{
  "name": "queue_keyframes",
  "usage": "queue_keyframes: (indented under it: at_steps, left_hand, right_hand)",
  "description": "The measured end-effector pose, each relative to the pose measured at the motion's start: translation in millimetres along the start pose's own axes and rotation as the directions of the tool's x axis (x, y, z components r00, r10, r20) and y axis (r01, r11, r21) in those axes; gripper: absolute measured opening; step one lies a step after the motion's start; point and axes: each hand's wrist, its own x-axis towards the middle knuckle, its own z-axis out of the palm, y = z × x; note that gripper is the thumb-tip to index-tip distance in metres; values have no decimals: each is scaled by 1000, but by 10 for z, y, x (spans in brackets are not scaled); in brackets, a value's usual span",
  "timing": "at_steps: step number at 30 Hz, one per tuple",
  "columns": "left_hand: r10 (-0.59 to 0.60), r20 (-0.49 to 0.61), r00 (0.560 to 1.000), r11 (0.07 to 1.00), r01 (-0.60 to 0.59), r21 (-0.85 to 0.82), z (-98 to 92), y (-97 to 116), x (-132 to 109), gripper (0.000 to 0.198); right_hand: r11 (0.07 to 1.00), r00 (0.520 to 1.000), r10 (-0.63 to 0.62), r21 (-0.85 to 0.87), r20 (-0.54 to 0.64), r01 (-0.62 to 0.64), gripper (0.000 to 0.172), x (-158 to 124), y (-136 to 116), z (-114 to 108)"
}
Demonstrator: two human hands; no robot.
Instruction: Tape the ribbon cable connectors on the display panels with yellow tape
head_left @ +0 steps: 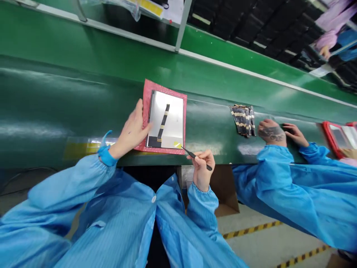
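A silver-backed display panel (174, 115) lies on a pink bubble-wrap sheet (164, 150) in front of me. Along its middle runs a black flex cable (164, 122) with pale tape bands, and a yellow sticker (177, 144) sits at the lower right corner. My left hand (133, 128) rests at the left edge of panel and wrap, its fingers stretched and thumb apart. Pinched in my right hand (203, 167) are dark tweezers (192, 154), their tip at the panel's corner beside the yellow sticker.
Right of the panel lies a pile of black flex cables (243, 120). Beyond it are a co-worker's hands (272, 132) and blue sleeves. Red-wrapped panels (336, 137) lie at the far right. A metal shelf rail (178, 48) crosses behind the green bench (69, 108).
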Motion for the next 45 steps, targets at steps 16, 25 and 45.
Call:
queue_keyframes:
  at_steps: [16,25,45]
  left_hand:
    - [193,-248,949,960,-131,246,398,-295,-880,44]
    - [238,-243,941,942,-163,293,411,-290,-891,44]
    - [462,-52,885,854,-429,295,368,-262,-931,47]
  right_hand:
    - [971,957,184,-193,226,-141,15,368,403,409]
    - [949,953,221,-272,209,-160,15,374,397,397]
    - [937,956,197,-330,215,-119,13,394,403,413]
